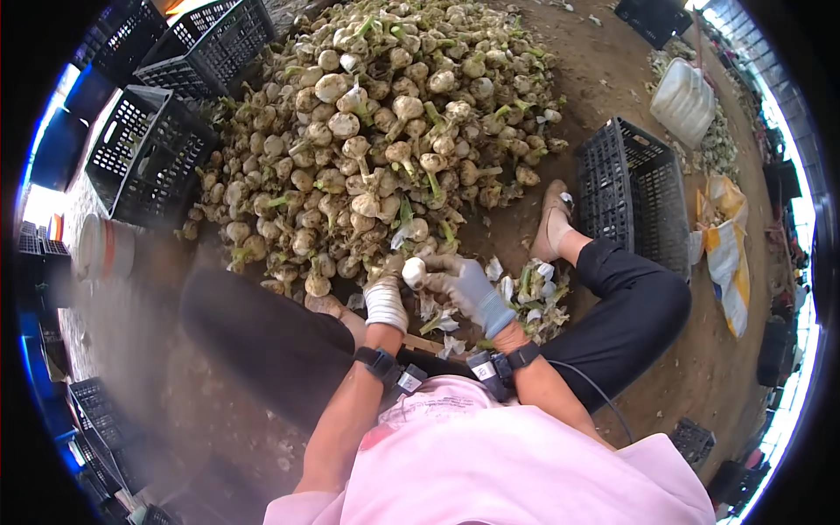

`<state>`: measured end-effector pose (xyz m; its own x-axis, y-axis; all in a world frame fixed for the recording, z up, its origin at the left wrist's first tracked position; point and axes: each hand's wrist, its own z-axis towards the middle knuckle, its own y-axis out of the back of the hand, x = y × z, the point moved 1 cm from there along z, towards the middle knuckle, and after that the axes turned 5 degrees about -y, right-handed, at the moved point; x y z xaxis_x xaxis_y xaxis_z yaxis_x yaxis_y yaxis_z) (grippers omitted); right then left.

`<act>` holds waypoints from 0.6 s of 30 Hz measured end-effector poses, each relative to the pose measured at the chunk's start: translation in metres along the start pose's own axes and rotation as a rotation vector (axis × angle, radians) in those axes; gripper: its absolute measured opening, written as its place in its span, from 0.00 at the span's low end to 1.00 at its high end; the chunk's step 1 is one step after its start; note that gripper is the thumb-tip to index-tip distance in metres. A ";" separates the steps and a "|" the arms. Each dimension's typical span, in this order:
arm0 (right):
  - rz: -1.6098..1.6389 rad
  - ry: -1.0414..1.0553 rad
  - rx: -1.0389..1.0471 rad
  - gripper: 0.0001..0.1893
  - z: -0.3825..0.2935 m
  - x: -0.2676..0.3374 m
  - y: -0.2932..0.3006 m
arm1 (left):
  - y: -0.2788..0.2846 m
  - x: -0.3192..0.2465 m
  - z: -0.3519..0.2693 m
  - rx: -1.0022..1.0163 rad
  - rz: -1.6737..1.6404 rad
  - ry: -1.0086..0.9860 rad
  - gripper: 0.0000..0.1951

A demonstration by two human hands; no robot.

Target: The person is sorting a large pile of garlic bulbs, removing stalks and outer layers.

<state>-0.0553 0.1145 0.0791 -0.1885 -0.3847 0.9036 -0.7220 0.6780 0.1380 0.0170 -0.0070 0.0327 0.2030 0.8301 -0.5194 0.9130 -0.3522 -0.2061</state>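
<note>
A pale, cleaned garlic bulb [413,273] is between my hands, just in front of a heap of soil-stained garlic [394,144] with cut stems. My right hand [462,289], in a grey-white knitted glove, grips the bulb from the right with thumb and fingers. Against the bulb's left side is my left hand [386,298], in a soiled glove with white wrapping around it. Its fingers are curled and partly hidden, so whether it also grips the bulb is unclear. Below the hands lie loose garlic skins [441,323]. More peelings and stem pieces [539,292] are piled by my right leg.
A black plastic crate [633,190] stands beyond my right foot. Other black crates [151,154] line the left of the heap, near a white bucket [105,248]. At the right are a white shovel blade [684,102] and a yellow-and-white woven sack [725,256].
</note>
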 end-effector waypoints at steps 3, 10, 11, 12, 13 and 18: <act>0.233 -0.221 0.064 0.17 -0.002 -0.009 -0.001 | 0.002 0.005 0.020 0.156 0.245 -0.598 0.07; 0.563 -0.294 0.087 0.11 -0.012 0.013 -0.006 | 0.010 -0.004 0.029 0.095 1.265 -1.145 0.08; 0.652 -0.354 0.087 0.10 -0.014 0.015 -0.005 | 0.006 -0.004 0.024 0.150 0.998 -1.007 0.06; 0.651 -0.349 0.083 0.10 -0.013 0.013 -0.005 | 0.001 -0.007 0.016 0.174 0.717 -0.888 0.05; 0.642 -0.203 0.066 0.10 -0.012 0.009 -0.008 | -0.004 -0.008 0.008 0.180 0.715 -0.891 0.05; 0.301 -0.004 0.101 0.12 -0.015 0.014 -0.004 | -0.008 -0.017 -0.016 0.242 0.337 -0.819 0.06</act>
<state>-0.0450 0.1156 0.0977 -0.4063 -0.1792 0.8960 -0.6957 0.6964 -0.1762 0.0118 -0.0115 0.0566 0.0467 0.1337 -0.9899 0.7334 -0.6774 -0.0569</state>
